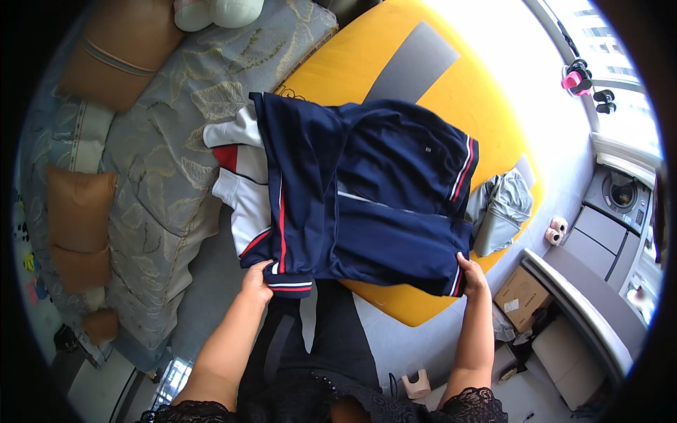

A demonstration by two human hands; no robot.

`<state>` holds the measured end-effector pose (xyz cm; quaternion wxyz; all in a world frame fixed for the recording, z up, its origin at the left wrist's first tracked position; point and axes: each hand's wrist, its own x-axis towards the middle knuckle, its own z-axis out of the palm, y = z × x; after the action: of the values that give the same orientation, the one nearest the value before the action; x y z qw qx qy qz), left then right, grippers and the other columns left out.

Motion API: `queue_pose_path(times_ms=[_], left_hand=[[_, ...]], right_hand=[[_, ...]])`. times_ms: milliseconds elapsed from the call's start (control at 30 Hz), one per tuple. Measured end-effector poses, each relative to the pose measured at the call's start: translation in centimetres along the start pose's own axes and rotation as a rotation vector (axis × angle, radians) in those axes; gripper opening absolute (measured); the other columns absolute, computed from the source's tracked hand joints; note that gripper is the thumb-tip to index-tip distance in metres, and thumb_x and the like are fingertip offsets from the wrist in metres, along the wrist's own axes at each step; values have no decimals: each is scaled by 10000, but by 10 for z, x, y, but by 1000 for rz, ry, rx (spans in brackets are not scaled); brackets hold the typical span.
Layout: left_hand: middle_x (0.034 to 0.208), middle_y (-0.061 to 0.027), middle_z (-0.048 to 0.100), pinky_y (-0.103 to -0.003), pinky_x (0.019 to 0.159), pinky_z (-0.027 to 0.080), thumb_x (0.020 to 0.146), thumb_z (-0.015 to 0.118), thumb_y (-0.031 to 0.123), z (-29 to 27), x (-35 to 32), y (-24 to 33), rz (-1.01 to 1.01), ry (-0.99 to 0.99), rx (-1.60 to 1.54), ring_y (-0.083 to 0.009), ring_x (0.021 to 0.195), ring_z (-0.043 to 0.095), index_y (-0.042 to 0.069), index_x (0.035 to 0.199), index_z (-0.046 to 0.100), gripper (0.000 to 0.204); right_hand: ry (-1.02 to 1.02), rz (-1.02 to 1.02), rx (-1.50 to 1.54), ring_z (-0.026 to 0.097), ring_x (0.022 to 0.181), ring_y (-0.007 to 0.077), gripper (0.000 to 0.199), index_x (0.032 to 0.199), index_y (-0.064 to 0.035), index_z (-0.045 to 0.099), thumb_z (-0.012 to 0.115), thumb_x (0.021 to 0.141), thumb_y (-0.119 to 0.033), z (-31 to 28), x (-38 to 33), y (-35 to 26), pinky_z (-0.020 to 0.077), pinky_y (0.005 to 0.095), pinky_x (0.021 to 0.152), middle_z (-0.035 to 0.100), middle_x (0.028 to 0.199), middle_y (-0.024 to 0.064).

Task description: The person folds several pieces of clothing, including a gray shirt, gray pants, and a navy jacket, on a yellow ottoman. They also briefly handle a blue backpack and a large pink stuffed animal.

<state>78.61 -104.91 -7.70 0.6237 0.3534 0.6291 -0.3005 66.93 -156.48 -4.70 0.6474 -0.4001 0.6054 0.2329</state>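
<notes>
A navy track jacket (395,190) with a zip down its front and red and white striped trim is spread out in front of me. Its white and navy sleeve parts (250,215) stick out on the left side. My left hand (257,283) grips the jacket's near left corner, by a striped edge. On the near right corner, my right hand (473,275) is closed round the striped border. The jacket covers part of a yellow padded surface (317,70). Past its right edge lies a crumpled grey-green cloth (506,208).
A leaf-patterned grey sofa cover (233,63) with brown cushions (81,197) is at left. A grey panel (416,63) lies on the yellow surface. On the right are a cardboard box (523,299), slippers (556,231), a pale table edge (578,310) and a washing machine (620,194).
</notes>
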Motion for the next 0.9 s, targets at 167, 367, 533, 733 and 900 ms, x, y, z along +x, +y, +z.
queue_pose_path(times_ms=[167,367,533,733,900], left_hand=[[1179,-181,603,-443,968,466,836,584,155,63,-59,71,15,-145,-53,-308,1075,589,-26,1183,539,394],[1059,-154,595,-528,977,397,879,618,360,177,-59,160,272,-458,-200,-304,1043,581,57,1046,440,389],[1067,-104,594,-424,863,437,893,599,274,160,-11,120,631,-192,270,-236,1005,585,96,1110,483,304],[1288,-141,506,-461,1021,359,792,672,153,149,-2,70,1775,-100,1342,-355,1212,449,80,1291,479,540],[1391,-83,411,-660,1024,219,793,687,246,218,1,121,1934,154,1617,-382,1327,288,149,1333,457,595]], right_hand=[[-158,-39,427,688,781,210,319,1158,11,559,519,950,-228,5,8,-32,588,291,666,677,984,110],[-379,-203,589,642,970,265,495,1210,19,475,477,958,-406,54,34,-124,570,323,718,610,1121,188],[345,-555,2,634,830,201,388,1110,-11,563,627,892,-325,67,66,-98,503,276,685,636,1007,126],[381,-1420,-1036,527,1127,313,373,1157,-79,578,684,801,-110,170,28,-97,430,368,954,539,1230,154],[527,-1402,-1513,320,1344,330,653,1377,-179,410,693,789,-169,215,72,-155,288,494,1087,397,1424,104]])
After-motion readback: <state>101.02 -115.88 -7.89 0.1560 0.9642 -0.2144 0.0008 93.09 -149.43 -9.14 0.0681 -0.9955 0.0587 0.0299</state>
